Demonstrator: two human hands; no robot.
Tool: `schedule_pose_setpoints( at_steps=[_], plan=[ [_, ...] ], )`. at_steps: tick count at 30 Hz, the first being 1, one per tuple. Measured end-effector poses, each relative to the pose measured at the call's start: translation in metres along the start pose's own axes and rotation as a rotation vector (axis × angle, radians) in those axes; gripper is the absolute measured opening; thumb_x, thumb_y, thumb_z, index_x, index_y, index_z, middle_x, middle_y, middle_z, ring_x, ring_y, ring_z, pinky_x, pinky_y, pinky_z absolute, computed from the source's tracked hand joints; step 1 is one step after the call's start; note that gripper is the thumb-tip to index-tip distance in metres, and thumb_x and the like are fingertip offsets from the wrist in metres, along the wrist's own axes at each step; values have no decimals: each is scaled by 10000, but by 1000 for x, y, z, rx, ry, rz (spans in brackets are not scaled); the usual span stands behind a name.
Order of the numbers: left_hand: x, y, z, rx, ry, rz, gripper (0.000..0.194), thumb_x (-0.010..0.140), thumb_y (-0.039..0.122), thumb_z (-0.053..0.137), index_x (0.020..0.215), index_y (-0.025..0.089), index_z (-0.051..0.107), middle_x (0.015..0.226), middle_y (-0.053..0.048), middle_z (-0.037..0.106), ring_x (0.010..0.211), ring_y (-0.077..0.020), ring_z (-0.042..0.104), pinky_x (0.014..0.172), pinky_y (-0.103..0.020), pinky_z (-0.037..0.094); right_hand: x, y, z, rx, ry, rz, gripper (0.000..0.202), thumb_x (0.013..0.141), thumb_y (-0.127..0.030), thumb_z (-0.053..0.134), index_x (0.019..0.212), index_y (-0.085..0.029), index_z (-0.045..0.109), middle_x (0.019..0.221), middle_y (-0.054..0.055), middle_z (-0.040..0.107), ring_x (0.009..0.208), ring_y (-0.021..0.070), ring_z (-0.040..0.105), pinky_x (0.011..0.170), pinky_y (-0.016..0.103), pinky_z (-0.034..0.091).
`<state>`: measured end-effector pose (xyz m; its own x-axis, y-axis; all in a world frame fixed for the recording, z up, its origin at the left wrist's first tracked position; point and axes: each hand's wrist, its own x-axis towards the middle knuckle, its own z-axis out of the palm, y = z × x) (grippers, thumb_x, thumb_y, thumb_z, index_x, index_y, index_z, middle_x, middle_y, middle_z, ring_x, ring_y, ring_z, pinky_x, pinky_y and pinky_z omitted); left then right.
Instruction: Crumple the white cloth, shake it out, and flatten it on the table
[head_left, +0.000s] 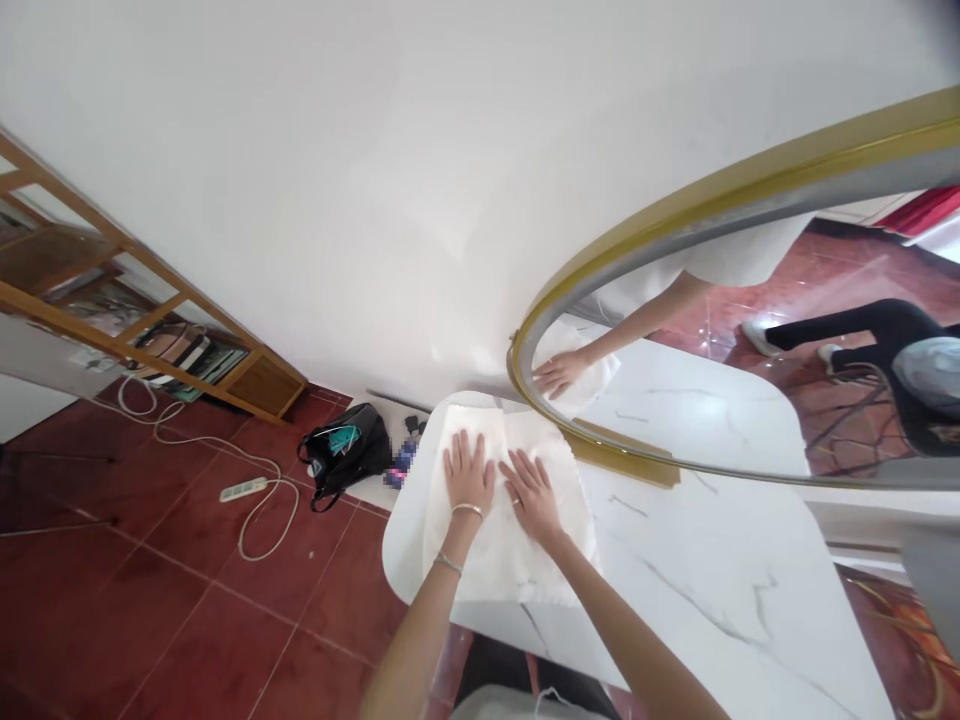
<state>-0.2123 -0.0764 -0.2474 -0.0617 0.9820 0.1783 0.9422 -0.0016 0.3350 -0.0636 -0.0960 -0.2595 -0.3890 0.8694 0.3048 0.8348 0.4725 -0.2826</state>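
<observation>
A white cloth (510, 560) lies spread on the left end of the white marble-patterned table (690, 560). My left hand (468, 472) rests flat on its upper left part, fingers spread, with bands around the wrist and forearm. Beside it, my right hand (532, 494) presses flat on the cloth too, fingers apart and a ring on one of them. The two hands are close together, and neither grips anything. Just beyond the cloth's right edge stands a round gold-framed mirror (630, 400), which reflects an arm and a hand on the cloth.
A black bag (352, 450) sits on the floor left of the table. A power strip (244, 489) with a long white cable lies on the red tiles (187, 620). Farther left stands a wooden glass-fronted cabinet (277, 385). The mirror shows a seated person's legs (840, 330).
</observation>
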Motion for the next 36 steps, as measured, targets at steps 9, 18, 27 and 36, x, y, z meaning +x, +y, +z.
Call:
schedule_pose_setpoints(
  at_steps=[9,18,27,36],
  plan=[
    [-148,-2,-24,71,91,-19,596,930,275,402,1494,281,208,1568,-90,207,1436,-292,221,1141,-549,225,-119,-57,-43,134,-333,-213,879,842,-573,526,1521,-180,131,1565,112,160,1447,324,102,1146,581,148],
    [-119,38,-3,74,51,-27,527,936,236,364,1459,192,322,1557,-142,224,1456,-297,125,1144,-569,175,-104,0,-56,119,-315,-287,800,909,-632,374,1522,-196,100,1554,96,202,1449,264,137,1171,514,142],
    [-26,107,34,20,-57,-32,523,932,290,395,1440,168,378,1554,-132,234,1458,-285,123,1171,-533,115,-59,96,-60,-8,-179,-111,546,942,-520,425,1435,-292,377,1516,39,325,1426,242,235,1161,523,188],
    [-83,100,20,90,-121,93,504,944,286,337,1437,193,386,1550,-111,254,1443,-264,201,1165,-491,195,-121,56,-67,7,-40,-12,455,969,-407,428,1407,-287,426,1507,27,346,1419,226,258,1142,500,269]
  ],
)
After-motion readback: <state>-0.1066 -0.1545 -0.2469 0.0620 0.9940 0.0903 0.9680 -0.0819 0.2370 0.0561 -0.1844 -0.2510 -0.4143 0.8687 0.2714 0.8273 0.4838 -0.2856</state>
